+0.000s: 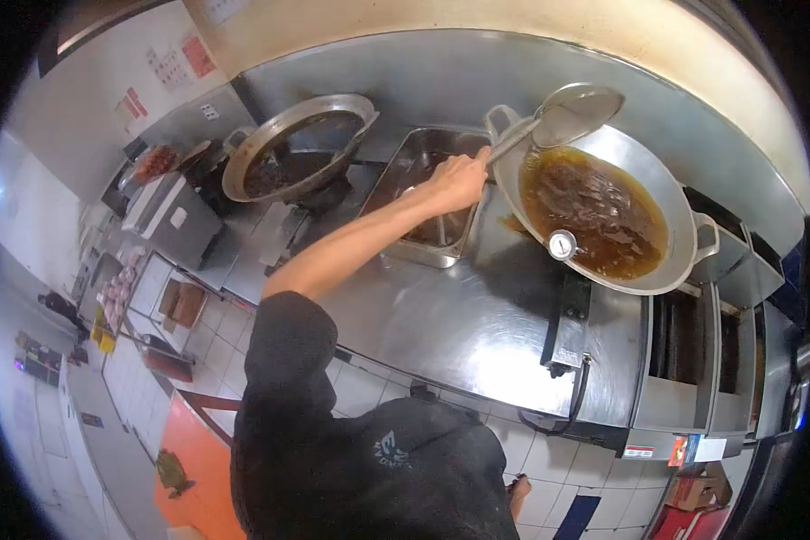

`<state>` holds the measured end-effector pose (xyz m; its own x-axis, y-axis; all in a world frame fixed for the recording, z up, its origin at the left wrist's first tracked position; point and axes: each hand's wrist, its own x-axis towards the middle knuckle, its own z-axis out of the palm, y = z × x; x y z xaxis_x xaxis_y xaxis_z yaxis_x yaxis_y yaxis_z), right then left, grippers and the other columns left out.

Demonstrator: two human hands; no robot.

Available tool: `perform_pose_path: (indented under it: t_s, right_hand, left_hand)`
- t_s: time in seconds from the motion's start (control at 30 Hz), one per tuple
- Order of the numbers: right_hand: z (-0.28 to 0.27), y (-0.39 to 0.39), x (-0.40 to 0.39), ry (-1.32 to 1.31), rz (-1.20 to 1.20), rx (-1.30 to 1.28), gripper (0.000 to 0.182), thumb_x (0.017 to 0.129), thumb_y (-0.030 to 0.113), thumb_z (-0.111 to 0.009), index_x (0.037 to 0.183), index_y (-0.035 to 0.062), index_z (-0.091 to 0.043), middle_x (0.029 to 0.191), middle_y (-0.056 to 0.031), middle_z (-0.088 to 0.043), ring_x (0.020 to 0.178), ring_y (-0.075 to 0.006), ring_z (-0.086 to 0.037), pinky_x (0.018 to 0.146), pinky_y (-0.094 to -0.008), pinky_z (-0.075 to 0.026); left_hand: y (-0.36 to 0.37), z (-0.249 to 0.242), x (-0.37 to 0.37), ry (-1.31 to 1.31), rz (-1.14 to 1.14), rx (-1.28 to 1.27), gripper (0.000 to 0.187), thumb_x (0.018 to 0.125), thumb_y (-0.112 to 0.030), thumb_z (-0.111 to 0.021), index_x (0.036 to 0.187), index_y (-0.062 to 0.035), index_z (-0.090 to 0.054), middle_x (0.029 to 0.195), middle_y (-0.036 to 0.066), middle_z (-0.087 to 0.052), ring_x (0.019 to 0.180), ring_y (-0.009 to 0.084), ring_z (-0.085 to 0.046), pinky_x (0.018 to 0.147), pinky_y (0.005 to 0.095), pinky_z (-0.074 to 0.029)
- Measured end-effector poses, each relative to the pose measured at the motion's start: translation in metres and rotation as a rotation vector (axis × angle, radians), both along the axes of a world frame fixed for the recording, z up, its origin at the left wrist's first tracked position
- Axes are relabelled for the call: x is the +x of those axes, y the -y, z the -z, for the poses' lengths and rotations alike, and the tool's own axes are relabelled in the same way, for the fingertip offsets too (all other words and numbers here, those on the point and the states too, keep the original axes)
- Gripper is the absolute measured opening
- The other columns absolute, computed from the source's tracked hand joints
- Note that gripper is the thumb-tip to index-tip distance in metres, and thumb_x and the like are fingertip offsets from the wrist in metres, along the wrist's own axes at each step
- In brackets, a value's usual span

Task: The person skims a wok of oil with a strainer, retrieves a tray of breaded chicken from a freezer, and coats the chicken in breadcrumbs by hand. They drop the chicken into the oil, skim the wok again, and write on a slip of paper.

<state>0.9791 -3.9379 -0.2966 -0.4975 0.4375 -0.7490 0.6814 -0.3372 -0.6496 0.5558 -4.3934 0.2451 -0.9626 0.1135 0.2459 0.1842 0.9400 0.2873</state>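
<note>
head view:
left hand [457, 183]: arm stretched out over the counter, fingers wrapped tight round the ladle handle [511, 141], near its lower end.
ladle bowl [576, 114]: up and right of the grip, held above the far rim of the big wok; inside of the bowl not readable from here.
big wok [684, 202]: just right of the grip, full of brown oil [594, 209]; rim handle close beside the knuckles.
thermometer dial [562, 244]: below-right of the grip, sitting at the wok's near rim.
steel tray [427, 162]: directly under and behind the wrist, sunk into the counter.
second wok [292, 148]: well left of the grip, tilted, dark liquid inside.
steel counter [441, 315]: below the forearm.
right hand [517, 493]: low by the hip, far below the grip; only a sliver shows, can't tell open or closed.
</note>
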Motion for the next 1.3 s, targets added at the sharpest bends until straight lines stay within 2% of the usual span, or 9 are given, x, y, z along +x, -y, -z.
perform_pose_path:
  t_s: [0.17, 0.27, 0.37, 0.43, 0.57, 0.77, 0.9, 1.17, 1.3]
  right_hand:
    - [0.029, -0.007, 0.043, 0.071, 0.095, -0.08, 0.023, 0.08, 0.02, -0.052, 0.073, -0.0003, -0.06, 0.051, -0.0066, -0.044, 0.036, -0.017, -0.04, 0.034, -0.0345, -0.032]
    - [0.025, -0.006, 0.063, 0.171, 0.107, -0.06, 0.021, 0.082, 0.019, -0.051, 0.075, 0.0003, -0.056, 0.049, -0.0074, -0.044, 0.034, -0.0204, -0.041, 0.032, -0.0375, -0.037]
    - [0.027, -0.011, 0.079, 0.223, 0.081, 0.012, 0.02, 0.082, 0.018, -0.051, 0.077, -0.0003, -0.057, 0.051, -0.0075, -0.046, 0.035, -0.0205, -0.041, 0.033, -0.0384, -0.04]
    - [0.028, -0.002, 0.075, 0.24, 0.09, 0.027, 0.02, 0.082, 0.018, -0.05, 0.078, -0.0006, -0.057, 0.053, -0.0075, -0.047, 0.035, -0.0203, -0.041, 0.033, -0.0385, -0.04]
    - [0.027, -0.008, 0.058, 0.183, 0.065, -0.024, 0.019, 0.081, 0.017, -0.05, 0.077, 0.0005, -0.058, 0.053, -0.0064, -0.047, 0.038, -0.0171, -0.041, 0.034, -0.0382, -0.041]
    - [-0.002, -0.003, 0.004, 0.055, 0.168, 0.053, 0.017, 0.082, 0.013, -0.051, 0.076, -0.0006, -0.059, 0.052, -0.0055, -0.047, 0.036, -0.0161, -0.042, 0.032, -0.0324, -0.041]
    - [-0.017, 0.0, -0.013, 0.023, 0.097, 0.09, 0.015, 0.082, 0.015, -0.051, 0.08, 0.0026, -0.058, 0.053, -0.0029, -0.043, 0.036, -0.0124, -0.038, 0.033, -0.0296, -0.039]
    - [0.011, 0.004, -0.001, 0.062, -0.002, 0.029, 0.014, 0.081, 0.013, -0.051, 0.076, 0.0008, -0.057, 0.052, -0.0052, -0.043, 0.035, -0.0153, -0.039, 0.031, -0.0317, -0.036]
    - [0.0, 0.019, -0.01, 0.049, -0.082, -0.041, 0.016, 0.08, 0.01, -0.049, 0.073, 0.0004, -0.059, 0.051, -0.006, -0.047, 0.033, -0.0156, -0.041, 0.03, -0.0324, -0.038]
  left_hand:
    - [-0.009, 0.009, -0.017, 0.08, 0.022, -0.149, 0.047, 0.092, -0.017, -0.048, 0.134, -0.0012, -0.034, 0.076, 0.027, -0.064, 0.074, 0.0479, -0.062, 0.069, 0.0558, -0.049]
    - [-0.008, 0.002, -0.008, 0.271, 0.068, -0.051, 0.051, 0.092, -0.024, -0.049, 0.134, 0.0019, -0.037, 0.093, 0.033, -0.063, 0.082, 0.0467, -0.064, 0.076, 0.0501, -0.051]
    - [-0.02, -0.029, 0.018, 0.654, 0.062, 0.158, 0.047, 0.098, -0.022, -0.044, 0.138, -0.0001, -0.034, 0.073, 0.013, -0.056, 0.053, 0.0187, -0.058, 0.044, 0.034, -0.048]
    - [-0.028, -0.035, 0.034, 0.774, 0.041, 0.352, 0.044, 0.101, -0.021, -0.04, 0.14, -0.0035, -0.033, 0.071, 0.001, -0.044, 0.047, 0.0053, -0.044, 0.036, 0.0226, -0.038]
    - [-0.048, -0.036, 0.042, 1.02, 0.05, 0.608, 0.038, 0.101, -0.024, -0.042, 0.137, -0.0123, -0.037, 0.073, -0.004, -0.042, 0.046, 0.0009, -0.034, 0.036, 0.016, -0.033]
    - [-0.077, -0.027, 0.025, 1.219, 0.097, 0.936, 0.02, 0.101, -0.022, -0.044, 0.118, -0.0113, -0.044, 0.071, -0.004, -0.042, 0.045, -0.0003, -0.034, 0.032, 0.0147, -0.031]
    - [-0.082, -0.022, 0.023, 1.211, 0.169, 1.073, 0.011, 0.099, -0.022, -0.048, 0.102, -0.0125, -0.044, 0.073, -0.002, -0.044, 0.046, -0.0003, -0.033, 0.033, 0.0137, -0.027]
    - [-0.053, -0.019, 0.051, 1.028, 0.163, 1.289, 0.01, 0.1, -0.024, -0.046, 0.103, -0.0143, -0.045, 0.071, -0.003, -0.043, 0.046, 0.0003, -0.033, 0.033, 0.0144, -0.027]
    - [-0.014, -0.033, 0.089, 0.746, 0.123, 1.301, 0.023, 0.101, -0.027, -0.046, 0.118, -0.0127, -0.043, 0.069, -0.004, -0.042, 0.044, -0.0006, -0.034, 0.032, 0.0138, -0.03]
